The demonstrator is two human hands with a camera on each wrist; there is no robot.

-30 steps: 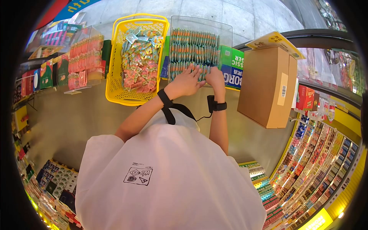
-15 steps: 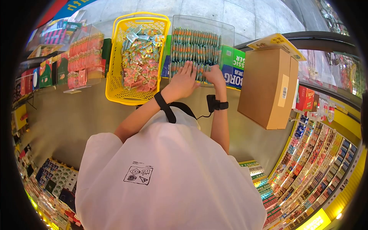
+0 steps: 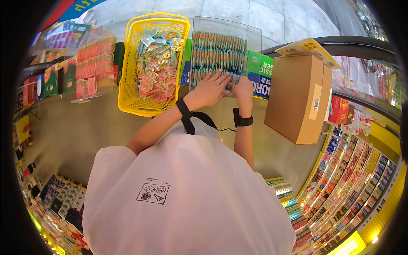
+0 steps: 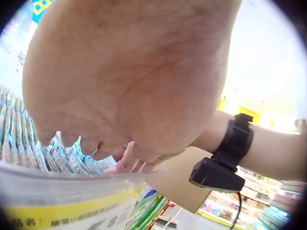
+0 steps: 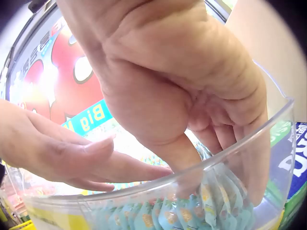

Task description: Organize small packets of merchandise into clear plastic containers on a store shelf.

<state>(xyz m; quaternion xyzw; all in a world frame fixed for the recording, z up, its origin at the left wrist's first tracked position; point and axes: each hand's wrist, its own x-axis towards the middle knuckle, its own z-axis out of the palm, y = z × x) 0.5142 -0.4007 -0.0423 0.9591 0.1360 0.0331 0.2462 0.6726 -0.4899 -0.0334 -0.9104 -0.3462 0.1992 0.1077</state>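
Note:
A clear plastic bin (image 3: 253, 38) holds rows of small light-blue snack packets (image 3: 217, 42) standing on edge. In its front row, at the right end, my right hand (image 3: 243, 92) reaches over the rim and pinches several packets (image 5: 218, 196) between thumb and fingers, seen through the wall in the right wrist view. My left hand (image 3: 207, 92) lies over the same row with straight fingers, its fingertips close beside the right hand. A yellow price label (image 4: 67, 206) is on the bin's front in the left wrist view.
Left of the bin stands a yellow basket (image 3: 123, 95) with loose blue and pink packets. A green and blue beer carton (image 3: 261, 68) and a brown cardboard box (image 3: 289, 97) are on the right. Another bin of pink packets (image 3: 95, 59) stands far left.
My left hand drew back to the left, then came forward and right again, close to the right hand. The right hand shifted slightly right and towards the body, staying at the front row.

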